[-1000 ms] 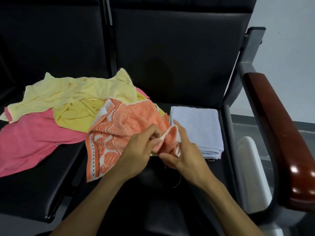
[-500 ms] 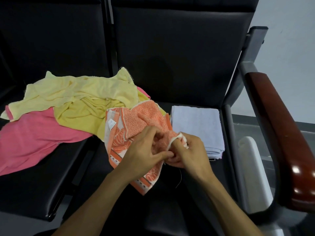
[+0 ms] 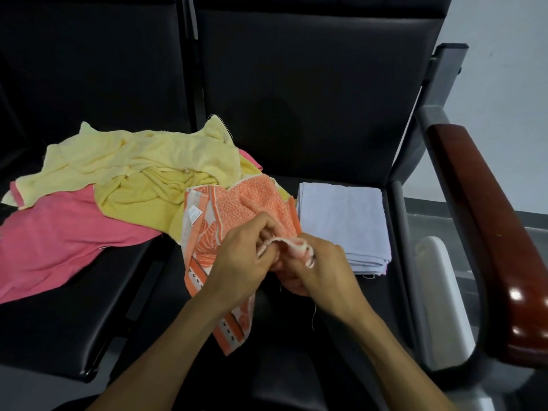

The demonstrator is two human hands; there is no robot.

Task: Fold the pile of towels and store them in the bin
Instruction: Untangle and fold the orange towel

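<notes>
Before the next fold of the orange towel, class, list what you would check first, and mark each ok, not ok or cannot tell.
1. Left hand grips the orange towel: ok.
2. Right hand pinches its edge: ok.
3. Towel spread flat: not ok, it is bunched.
4. Folded white towel stack lies apart on the seat: ok.
5. Yellow towel and pink towel folded: not ok.
6. Bin within reach: cannot tell.

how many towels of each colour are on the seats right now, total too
Yellow towels: 2, the pale one crumpled over the deeper yellow one
Pink towel: 1, unfolded
Orange patterned towel: 1, held by the left hand and right hand
Folded lavender stack: 1 stack, number of towels inside unclear
Total: 4 loose towels plus 1 folded stack
</notes>
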